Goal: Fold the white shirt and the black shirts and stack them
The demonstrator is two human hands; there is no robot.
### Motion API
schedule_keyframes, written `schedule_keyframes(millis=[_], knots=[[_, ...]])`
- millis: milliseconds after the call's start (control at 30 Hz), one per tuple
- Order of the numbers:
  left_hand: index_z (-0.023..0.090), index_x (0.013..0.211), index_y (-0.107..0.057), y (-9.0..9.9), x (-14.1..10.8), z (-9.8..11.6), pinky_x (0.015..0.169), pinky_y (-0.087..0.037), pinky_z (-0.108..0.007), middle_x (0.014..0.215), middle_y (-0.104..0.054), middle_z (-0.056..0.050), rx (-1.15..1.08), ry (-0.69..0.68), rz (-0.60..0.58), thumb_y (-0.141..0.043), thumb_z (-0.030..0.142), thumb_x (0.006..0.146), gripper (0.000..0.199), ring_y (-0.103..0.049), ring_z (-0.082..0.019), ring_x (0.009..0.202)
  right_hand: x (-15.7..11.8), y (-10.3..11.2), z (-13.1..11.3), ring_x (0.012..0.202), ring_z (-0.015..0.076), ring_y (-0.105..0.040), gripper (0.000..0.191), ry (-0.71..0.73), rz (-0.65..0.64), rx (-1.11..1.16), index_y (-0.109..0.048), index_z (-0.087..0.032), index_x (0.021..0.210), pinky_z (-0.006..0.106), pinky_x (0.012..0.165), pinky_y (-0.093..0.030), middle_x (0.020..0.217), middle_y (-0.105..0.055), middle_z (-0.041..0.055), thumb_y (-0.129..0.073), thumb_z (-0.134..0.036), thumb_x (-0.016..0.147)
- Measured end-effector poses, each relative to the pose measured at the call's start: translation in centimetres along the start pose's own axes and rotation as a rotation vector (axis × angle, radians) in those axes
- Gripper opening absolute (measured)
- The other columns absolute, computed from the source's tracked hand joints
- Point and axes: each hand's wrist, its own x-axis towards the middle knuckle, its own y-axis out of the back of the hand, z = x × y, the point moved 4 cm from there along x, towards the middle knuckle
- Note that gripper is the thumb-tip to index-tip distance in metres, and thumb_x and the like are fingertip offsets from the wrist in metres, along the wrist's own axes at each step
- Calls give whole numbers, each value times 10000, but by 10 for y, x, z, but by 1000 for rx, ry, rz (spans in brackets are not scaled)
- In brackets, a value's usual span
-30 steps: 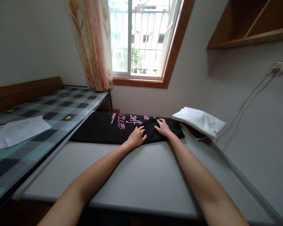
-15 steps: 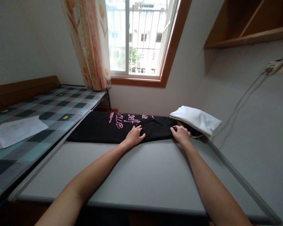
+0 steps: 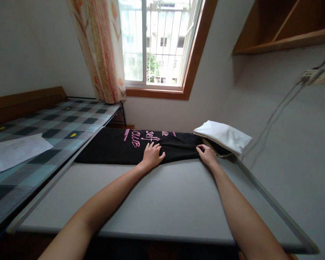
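Note:
A black folded garment, likely a T-shirt (image 3: 111, 148), lies lengthwise across the far part of the table, with pink lettering on its upper face. My left hand (image 3: 152, 153) rests on its middle, fingers spread over the cloth beside the lettering. At the garment's right end, my right hand (image 3: 206, 154) pinches the near edge between thumb and fingers. The fabric between both hands shows slight creases. Just beyond my right hand sits a folded white cloth (image 3: 223, 135) with a dark layer under it.
The grey-white table (image 3: 151, 202) spans the foreground. A bed with a checked mattress (image 3: 78, 119) stands along the left, carrying white papers (image 3: 18, 151). Ahead is a barred window (image 3: 162, 47) with a floral curtain (image 3: 103, 54). A wooden shelf (image 3: 281, 45) and cables (image 3: 273, 112) are on the right wall.
My left hand has shifted slightly left on the black garment, its fingers a little straighter. My right hand keeps its pinch at the right end. The whole view has moved slightly.

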Motion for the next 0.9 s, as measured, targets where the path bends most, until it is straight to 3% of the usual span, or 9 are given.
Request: schedule_keyframes(millis=[100, 233, 300, 567, 733, 900], knots=[[222, 1040, -705, 15, 5, 8, 1040, -380, -447, 1197, -634, -86, 4, -85, -14, -543, 414, 875, 301, -511, -281, 1181, 5, -2, 7, 927, 263, -645, 284, 20, 35, 140, -718, -215, 931, 410, 843, -477, 940, -725, 94, -535, -397, 813], [247, 974, -716, 25, 8, 24, 848, -479, -325, 989, -671, -52, -47, -336, -280, -554, 411, 871, 252, -637, -216, 923, 13, -5, 14, 835, 242, -651, 350, 38, 48, 427, -710, -138, 921, 383, 795, -509, 914, -724, 127, -554, -415, 775], [255, 964, -715, 26, 6, 29, 782, -490, -296, 990, -673, -43, -17, -377, -359, -606, 388, 832, 217, -656, -210, 875, 14, -6, 15, 804, 235, -653, 380, 36, 48, 518, -702, -114, 924, 377, 783, -514, 895, -723, 138, -568, -432, 764], [213, 914, -728, 30, 2, 29, 742, -515, -370, 948, -717, -104, 127, -144, -410, -643, 364, 787, 215, -679, -302, 877, 12, -6, 15, 798, 245, -660, 454, 31, 51, 549, -698, -112, 912, 398, 792, -515, 892, -721, 150, -597, -520, 741], [275, 1009, -722, 30, 3, 26, 764, -518, -318, 956, -729, -38, 20, -61, -458, -686, 280, 739, 273, -679, -250, 896, 12, -6, 16, 824, 250, -654, 487, 41, 50, 540, -695, -124, 903, 397, 803, -508, 934, -720, 152, -587, -564, 725], [261, 955, -732, 29, 6, 23, 767, -517, -290, 933, -730, -24, -20, -5, -503, -682, 233, 727, 235, -678, -225, 898, 15, -9, 18, 843, 252, -641, 521, 68, 76, 550, -695, -142, 851, 393, 802, -499, 925, -716, 148, -586, -628, 697]])
